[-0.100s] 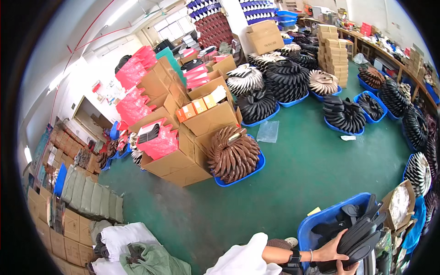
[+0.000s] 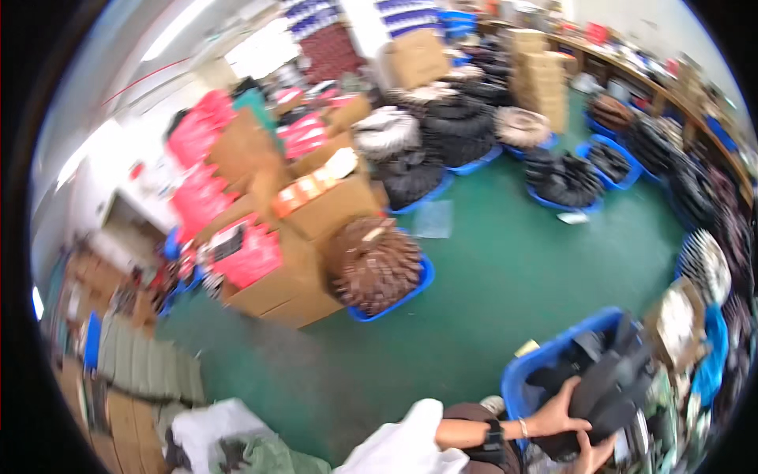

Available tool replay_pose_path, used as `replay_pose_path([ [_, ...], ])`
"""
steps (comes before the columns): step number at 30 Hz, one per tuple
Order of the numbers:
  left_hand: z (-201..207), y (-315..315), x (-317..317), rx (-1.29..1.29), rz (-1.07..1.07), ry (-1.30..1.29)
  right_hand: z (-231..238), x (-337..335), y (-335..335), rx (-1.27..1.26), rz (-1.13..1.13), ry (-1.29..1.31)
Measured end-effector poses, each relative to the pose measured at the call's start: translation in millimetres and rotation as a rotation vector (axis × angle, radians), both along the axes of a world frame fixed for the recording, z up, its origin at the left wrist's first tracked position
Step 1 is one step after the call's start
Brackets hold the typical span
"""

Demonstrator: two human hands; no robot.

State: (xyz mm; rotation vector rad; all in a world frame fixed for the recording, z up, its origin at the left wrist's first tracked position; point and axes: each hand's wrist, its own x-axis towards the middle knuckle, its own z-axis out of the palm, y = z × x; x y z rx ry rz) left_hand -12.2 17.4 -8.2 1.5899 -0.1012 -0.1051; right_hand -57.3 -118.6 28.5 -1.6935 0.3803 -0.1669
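A bundle of black shoe soles (image 2: 612, 395) is gripped between my two hands at the lower right. My left hand (image 2: 557, 415), with a dark watch and a bracelet on its wrist, has its fingers wrapped round the near side of the bundle. Lower down, my right hand (image 2: 594, 453) holds the bundle's bottom end, and part of it is hidden. Behind the bundle stands a blue plastic tub (image 2: 525, 367) with more black soles inside. Motion blur hides the edges of the single soles.
A blue tub of brown soles (image 2: 375, 268) stands by large cardboard boxes (image 2: 276, 288) with pink bags. More tubs of black soles (image 2: 560, 178) line the back and right. White and green sacks (image 2: 225, 434) lie lower left. An open carton (image 2: 675, 324) sits right of my tub.
The view has turned a little and blurred, so the room has shifted left in the picture. Both hands keep their hold on the black soles.
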Motion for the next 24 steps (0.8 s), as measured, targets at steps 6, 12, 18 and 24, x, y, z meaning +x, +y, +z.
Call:
replay_pose_path([
  [6, 3.1, 15.7, 13.6, -0.170, -0.073, 0.106, 7.0, 10.6, 2.0, 0.061, -0.051, -0.016],
  [12, 6.5, -18.0, 5.2, -0.330, -0.141, 0.227, 7.8, -9.6, -13.9, 0.205, -0.262, -0.133],
  [18, 12.5, -19.3, 7.4, -0.272, -0.209, 0.267, -10.6, -33.3, -16.3, 0.391, -0.361, -0.208],
  [24, -4.0, 20.5, 37.6, -0.175, -0.070, 0.203, -70.7, -66.5, -27.7, 0.407, -0.428, -0.082],
])
